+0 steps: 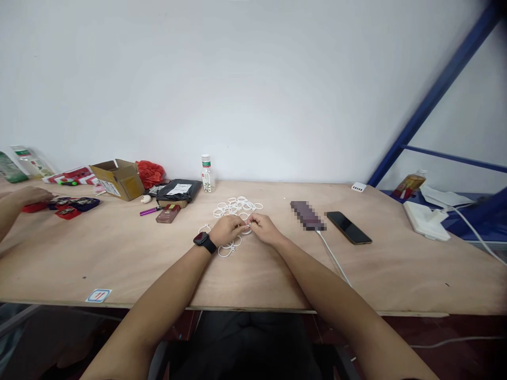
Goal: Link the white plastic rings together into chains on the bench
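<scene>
My left hand (226, 229) and my right hand (263, 228) meet over the middle of a plywood table (119, 264). Both have their fingers pinched together on a small white plastic ring (246, 228) held between them. A black watch (204, 242) is on my left wrist. A loose pile of several white rings (236, 205) lies just beyond my hands. A few more white rings (229, 248) lie under and beside my left wrist.
A black phone (348, 227) and a blurred dark device with a white cable (332, 256) lie to the right. A small bottle (206, 173), dark pouch (179, 190), cardboard box (118, 179) and red bag (150, 172) stand behind left. Another person's hand (27, 196) works at far left.
</scene>
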A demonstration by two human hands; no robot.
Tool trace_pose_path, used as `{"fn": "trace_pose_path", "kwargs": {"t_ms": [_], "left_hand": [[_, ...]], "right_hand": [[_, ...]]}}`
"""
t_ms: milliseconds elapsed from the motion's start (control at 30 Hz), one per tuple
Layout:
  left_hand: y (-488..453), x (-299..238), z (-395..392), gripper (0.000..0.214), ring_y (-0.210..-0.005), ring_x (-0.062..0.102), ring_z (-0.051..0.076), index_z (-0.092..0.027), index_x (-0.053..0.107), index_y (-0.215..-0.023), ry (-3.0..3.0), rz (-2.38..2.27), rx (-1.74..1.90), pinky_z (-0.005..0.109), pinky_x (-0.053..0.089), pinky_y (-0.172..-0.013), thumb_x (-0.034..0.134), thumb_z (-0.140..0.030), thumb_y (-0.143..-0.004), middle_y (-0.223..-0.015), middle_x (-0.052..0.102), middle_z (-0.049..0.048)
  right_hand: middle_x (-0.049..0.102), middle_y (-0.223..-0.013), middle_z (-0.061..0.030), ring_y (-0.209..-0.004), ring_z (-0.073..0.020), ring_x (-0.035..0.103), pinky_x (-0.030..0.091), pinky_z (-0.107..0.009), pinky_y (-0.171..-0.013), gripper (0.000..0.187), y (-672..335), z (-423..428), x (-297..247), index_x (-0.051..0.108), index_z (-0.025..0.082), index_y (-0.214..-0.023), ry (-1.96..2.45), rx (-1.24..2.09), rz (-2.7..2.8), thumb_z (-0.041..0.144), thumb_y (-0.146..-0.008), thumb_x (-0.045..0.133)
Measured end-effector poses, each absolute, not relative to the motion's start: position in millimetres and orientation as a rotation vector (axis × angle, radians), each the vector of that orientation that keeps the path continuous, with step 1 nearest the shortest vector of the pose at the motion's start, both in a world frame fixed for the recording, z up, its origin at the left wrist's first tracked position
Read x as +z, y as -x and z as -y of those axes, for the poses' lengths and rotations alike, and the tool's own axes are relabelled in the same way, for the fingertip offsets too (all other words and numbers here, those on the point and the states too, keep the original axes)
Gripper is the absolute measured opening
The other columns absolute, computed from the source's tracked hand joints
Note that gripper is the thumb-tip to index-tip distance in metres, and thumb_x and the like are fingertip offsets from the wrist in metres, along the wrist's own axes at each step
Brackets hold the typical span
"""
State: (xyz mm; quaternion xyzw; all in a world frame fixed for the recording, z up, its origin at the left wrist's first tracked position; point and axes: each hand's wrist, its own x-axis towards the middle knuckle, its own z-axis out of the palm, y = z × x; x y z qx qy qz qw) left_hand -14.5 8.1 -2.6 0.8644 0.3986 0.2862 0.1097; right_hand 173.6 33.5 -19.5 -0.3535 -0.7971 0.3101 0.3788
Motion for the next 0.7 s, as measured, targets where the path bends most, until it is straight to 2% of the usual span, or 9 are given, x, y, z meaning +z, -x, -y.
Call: {"fn": "trace_pose_path", "kwargs": {"t_ms": [67, 167, 233, 333, 400, 467, 600, 700], "left_hand": [[18.8, 0.0, -8.9, 0.033, -0.073, 0.057, 0.015, -0.017, 0.066, -0.074, -2.558, -1.167, 0.835, 0.027, 0.040, -0.072, 0.051, -0.041, -0.092, -0.072, 0.065, 0.0031], [27.9, 3.5, -10.5, 0.036, -0.071, 0.056, 0.015, -0.017, 0.064, -0.065, -2.561, -1.166, 0.845, 0.027, 0.040, -0.073, 0.056, -0.044, -0.088, -0.069, 0.065, 0.0024], [33.0, 4.4, -11.5, 0.042, -0.065, 0.055, 0.013, -0.017, 0.060, -0.057, -2.536, -1.181, 0.839, 0.027, 0.039, -0.070, 0.059, -0.049, -0.085, -0.064, 0.063, 0.0012], [35.7, 2.9, -13.1, 0.050, -0.055, 0.049, 0.011, -0.016, 0.052, -0.049, -2.477, -1.319, 0.818, 0.026, 0.035, -0.060, 0.059, -0.053, -0.084, -0.053, 0.056, -0.0005], [35.1, 0.4, -14.4, 0.050, -0.053, 0.047, 0.011, -0.017, 0.054, -0.050, -2.448, -1.434, 0.818, 0.026, 0.033, -0.057, 0.056, -0.052, -0.085, -0.052, 0.055, -0.0005], [33.9, -2.3, -15.7, 0.043, -0.058, 0.051, 0.013, -0.017, 0.060, -0.058, -2.429, -1.508, 0.836, 0.026, 0.034, -0.058, 0.055, -0.049, -0.086, -0.060, 0.061, 0.0009], [31.8, -6.3, -16.9, 0.029, -0.072, 0.059, 0.017, -0.019, 0.070, -0.083, -2.404, -1.531, 0.846, 0.028, 0.041, -0.067, 0.054, -0.042, -0.087, -0.083, 0.071, 0.0040], [29.5, -7.2, -16.0, 0.034, -0.079, 0.062, 0.018, -0.019, 0.069, -0.102, -2.340, -1.509, 0.887, 0.030, 0.044, -0.074, 0.048, -0.044, -0.091, -0.094, 0.072, 0.0060]], "right_hand": [[0.065, -0.081, -0.0002, -0.067, -0.0121, 0.054, 0.042, -0.024, -0.066, 0.027, -175.2, -35.8, -22.0, 0.066, 0.016, -0.091, 0.872, 0.803, 2.026, 0.012, -0.074, 0.046], [0.066, -0.108, -0.0048, -0.074, -0.0132, 0.059, 0.048, -0.029, -0.075, 0.053, -178.8, -40.4, -26.6, 0.059, 0.018, -0.121, 0.866, 0.734, 2.072, 0.007, -0.071, 0.044], [0.061, -0.123, -0.0076, -0.096, -0.0175, 0.061, 0.047, -0.034, -0.089, 0.059, -179.8, -43.5, -29.6, 0.057, 0.019, -0.127, 0.878, 0.593, 2.182, 0.004, -0.072, 0.043], [0.053, -0.137, -0.0090, -0.124, -0.0223, 0.050, 0.040, -0.038, -0.104, 0.057, -176.6, -45.7, -33.1, 0.054, 0.020, -0.132, 0.951, 0.415, 2.371, 0.005, -0.078, 0.045], [0.053, -0.138, -0.0091, -0.124, -0.0235, 0.051, 0.041, -0.038, -0.102, 0.053, -173.0, -45.0, -34.4, 0.051, 0.022, -0.135, 1.033, 0.351, 2.452, 0.010, -0.083, 0.047], [0.057, -0.133, -0.0088, -0.119, -0.0236, 0.055, 0.044, -0.037, -0.098, 0.050, -171.1, -43.5, -34.8, 0.050, 0.023, -0.136, 1.085, 0.308, 2.473, 0.014, -0.086, 0.048], [0.062, -0.124, -0.0096, -0.110, -0.0223, 0.059, 0.047, -0.035, -0.091, 0.043, -176.4, -41.1, -33.5, 0.055, 0.022, -0.130, 1.098, 0.283, 2.424, 0.013, -0.089, 0.046], [0.064, -0.116, -0.0100, -0.103, -0.0203, 0.060, 0.047, -0.034, -0.089, 0.040, -181.8, -40.3, -30.0, 0.059, 0.019, -0.124, 0.960, 0.289, 2.405, 0.009, -0.088, 0.045]]}}
